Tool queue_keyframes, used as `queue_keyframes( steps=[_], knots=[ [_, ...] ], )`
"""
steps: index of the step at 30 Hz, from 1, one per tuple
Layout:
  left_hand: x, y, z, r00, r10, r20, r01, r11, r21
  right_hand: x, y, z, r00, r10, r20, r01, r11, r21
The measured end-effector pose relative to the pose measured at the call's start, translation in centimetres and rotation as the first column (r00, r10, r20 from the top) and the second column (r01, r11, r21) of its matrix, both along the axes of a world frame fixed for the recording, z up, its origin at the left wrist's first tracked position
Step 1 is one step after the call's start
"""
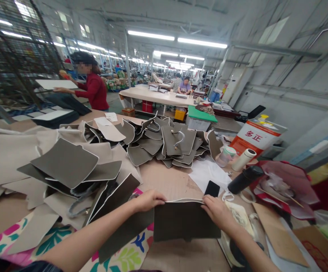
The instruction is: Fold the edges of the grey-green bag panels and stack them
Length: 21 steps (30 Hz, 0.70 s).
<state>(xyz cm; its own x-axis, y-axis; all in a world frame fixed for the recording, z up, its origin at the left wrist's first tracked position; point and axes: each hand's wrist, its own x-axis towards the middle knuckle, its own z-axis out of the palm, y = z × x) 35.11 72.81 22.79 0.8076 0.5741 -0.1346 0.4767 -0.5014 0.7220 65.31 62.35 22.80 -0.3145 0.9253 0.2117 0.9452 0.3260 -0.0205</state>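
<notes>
A dark olive-grey bag piece [187,223] with a pale edge stands upright in front of me, its broad face toward me. My left hand [149,200] pinches its upper left corner, and my right hand [216,211] grips the upper right one. Its top edge looks doubled, as if two layers meet there. Left of it, more dark bag pieces [67,162] lie loosely stacked, one partly behind my left forearm. A wrapped handle [77,207] sticks out of that stack. Under my left arm is a floral-patterned cloth [130,253].
Farther back is a heap of dark bag pieces with handles [177,139]. Beige pieces [8,158] cover the left side. A phone [211,189], a black bottle [245,179], a white flask [244,159] and cardboard [279,234] sit to the right. A person in red [96,90] works at left.
</notes>
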Motion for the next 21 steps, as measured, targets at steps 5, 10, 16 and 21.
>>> queue_keyframes(
  steps=[5,10,16,21],
  knots=[
    [-0.5,-0.9,0.8,0.994,-0.108,0.003,0.108,0.984,-0.145,-0.1,1.5,0.5,0.999,-0.007,0.033,0.008,1.0,-0.019],
    [0.5,-1.5,1.4,0.996,-0.088,-0.033,0.083,0.987,-0.135,-1.3,2.5,1.7,0.994,0.1,0.046,-0.101,0.995,0.024],
    [2.4,-1.9,1.6,0.998,-0.066,-0.012,0.062,0.977,-0.206,-1.6,3.2,3.5,0.99,0.113,0.083,-0.115,0.993,0.021],
    [2.1,-1.7,2.8,0.991,-0.128,0.04,0.134,0.91,-0.392,-2.0,3.2,4.5,0.989,0.13,0.066,-0.129,0.992,-0.017]
  ],
)
